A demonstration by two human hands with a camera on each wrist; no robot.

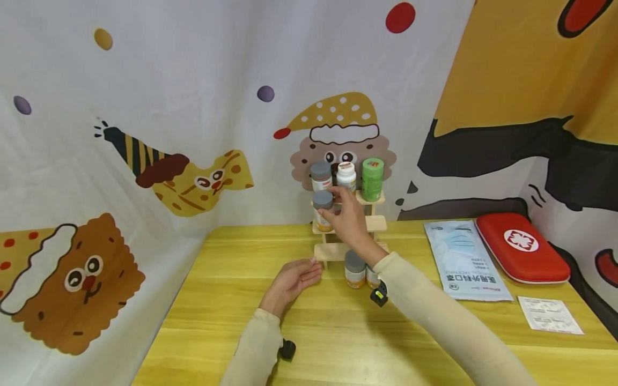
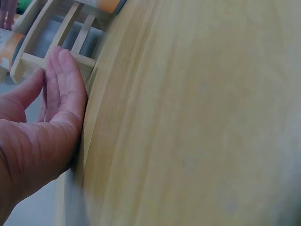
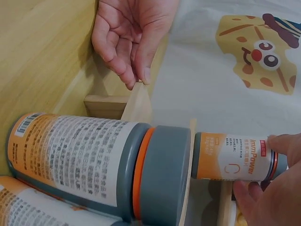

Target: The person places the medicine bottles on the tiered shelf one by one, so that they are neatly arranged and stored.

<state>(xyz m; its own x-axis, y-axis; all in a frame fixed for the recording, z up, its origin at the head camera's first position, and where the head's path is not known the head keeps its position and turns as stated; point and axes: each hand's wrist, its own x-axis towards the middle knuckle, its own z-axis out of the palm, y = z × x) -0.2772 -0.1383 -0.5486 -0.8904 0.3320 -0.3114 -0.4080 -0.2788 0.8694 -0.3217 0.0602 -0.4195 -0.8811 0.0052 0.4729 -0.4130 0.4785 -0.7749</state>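
My right hand pinches a grey-capped supplement bottle at its cap end, between thumb and fingers. The bottle, with its orange and white label, stands upright at the left end of the wooden tiered rack's middle step. My left hand has its fingers extended, fingertips at the left end of the lowest step; the left wrist view shows its thumb apart from the fingers. On the top step are another grey-capped bottle, a white bottle and a green bottle.
Two more grey-capped bottles, one a larger bottle, stand on the table before the rack, below my right forearm. To the right lie a face mask packet, a red first-aid case and a white printed sheet. A cartoon curtain hangs behind.
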